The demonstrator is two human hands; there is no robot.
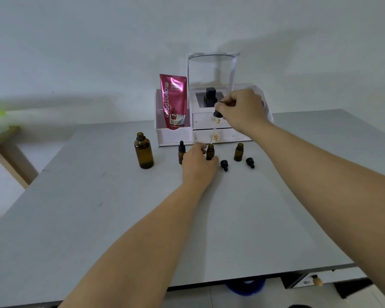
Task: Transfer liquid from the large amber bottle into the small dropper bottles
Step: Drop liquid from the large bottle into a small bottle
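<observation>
head view: right hand [240, 110] pinches the black rubber bulb of a clear glass pipette dropper [216, 124], with its tip just over the mouth of a small open amber glass bottle [210, 153]. left hand [198, 164] grips that bottle. large amber glass bottle [143, 152] stands uncapped further left on the grey table [98, 207].
</observation>
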